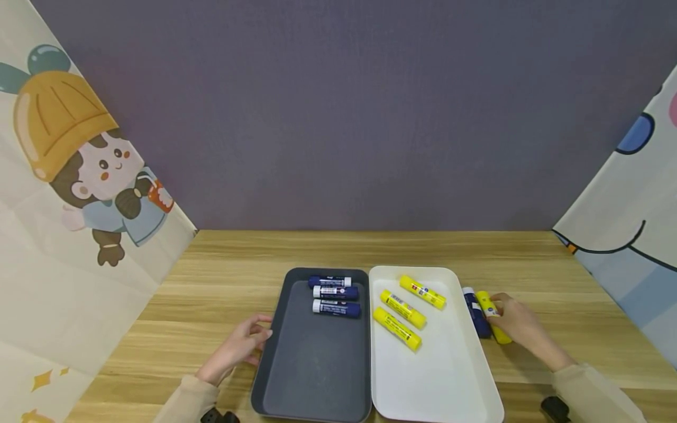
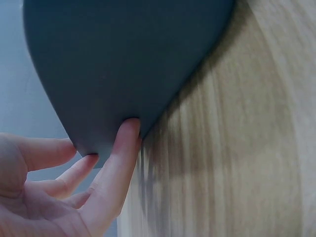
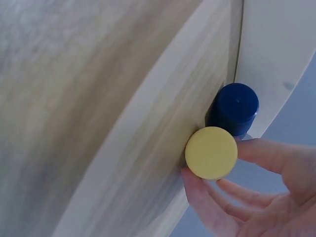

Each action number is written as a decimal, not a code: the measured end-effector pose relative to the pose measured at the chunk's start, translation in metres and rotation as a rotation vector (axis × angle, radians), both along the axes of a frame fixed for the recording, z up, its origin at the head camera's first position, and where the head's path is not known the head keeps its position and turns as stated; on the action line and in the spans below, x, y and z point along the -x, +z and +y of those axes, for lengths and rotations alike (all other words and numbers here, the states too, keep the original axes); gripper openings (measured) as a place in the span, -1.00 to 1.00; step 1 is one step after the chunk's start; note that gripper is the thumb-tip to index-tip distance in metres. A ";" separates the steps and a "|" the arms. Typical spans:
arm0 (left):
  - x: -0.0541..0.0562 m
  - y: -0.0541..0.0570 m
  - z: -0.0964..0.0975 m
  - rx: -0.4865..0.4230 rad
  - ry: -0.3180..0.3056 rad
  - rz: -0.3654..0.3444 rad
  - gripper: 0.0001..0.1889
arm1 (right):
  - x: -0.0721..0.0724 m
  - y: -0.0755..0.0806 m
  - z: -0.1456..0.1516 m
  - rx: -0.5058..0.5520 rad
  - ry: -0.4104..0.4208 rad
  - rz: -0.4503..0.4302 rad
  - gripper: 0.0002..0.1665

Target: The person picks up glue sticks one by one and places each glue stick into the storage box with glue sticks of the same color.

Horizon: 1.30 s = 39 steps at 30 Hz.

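My left hand (image 1: 240,343) rests its fingertips against the left outer side of the dark grey tray (image 1: 317,370). In the left wrist view, its fingers (image 2: 116,163) are lightly bent at the tray wall. Beyond the right side of the white tray (image 1: 433,382), my right hand (image 1: 515,323) pinches a yellow glue stick (image 1: 485,302) lying on the table. A dark blue glue stick (image 1: 476,312) lies right beside it, by the tray. The right wrist view shows the yellow glue stick's round end (image 3: 211,153) between thumb and fingers.
Three blue glue sticks with white caps (image 1: 335,292) lie at the back of the grey tray. Three yellow glue sticks (image 1: 403,308) lie in the white tray. Both trays stand side by side on the wooden table (image 1: 238,258), before a grey panel (image 1: 338,117).
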<state>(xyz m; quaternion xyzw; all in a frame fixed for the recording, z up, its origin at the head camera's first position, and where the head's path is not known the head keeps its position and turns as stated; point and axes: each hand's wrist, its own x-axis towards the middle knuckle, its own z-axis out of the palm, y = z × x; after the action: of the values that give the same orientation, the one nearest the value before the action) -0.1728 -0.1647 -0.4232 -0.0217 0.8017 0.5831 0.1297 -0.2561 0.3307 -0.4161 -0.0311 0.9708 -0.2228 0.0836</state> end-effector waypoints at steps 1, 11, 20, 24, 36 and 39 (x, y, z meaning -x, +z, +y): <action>0.000 0.000 0.000 0.000 0.002 -0.001 -0.61 | 0.000 0.000 0.000 0.003 -0.001 -0.002 -0.41; 0.000 0.000 0.001 0.006 0.008 -0.004 -0.62 | -0.001 0.004 0.004 0.034 0.018 0.019 -0.42; 0.000 0.000 0.001 0.011 0.008 -0.005 -0.62 | -0.001 0.009 0.006 0.018 0.037 0.034 -0.42; 0.000 0.001 0.001 0.006 0.006 -0.005 -0.62 | -0.002 0.012 0.005 0.017 0.046 0.055 -0.42; 0.002 -0.001 -0.001 -0.004 0.003 -0.008 -0.62 | -0.003 0.019 0.002 0.020 0.064 0.083 -0.41; 0.002 -0.001 -0.001 -0.005 0.006 -0.009 -0.62 | -0.003 0.021 0.001 0.020 0.068 0.096 -0.41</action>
<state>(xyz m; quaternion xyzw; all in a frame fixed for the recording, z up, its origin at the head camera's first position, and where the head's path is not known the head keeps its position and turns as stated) -0.1746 -0.1654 -0.4242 -0.0265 0.7996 0.5853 0.1318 -0.2531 0.3321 -0.3955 -0.0755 0.9697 -0.2280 0.0441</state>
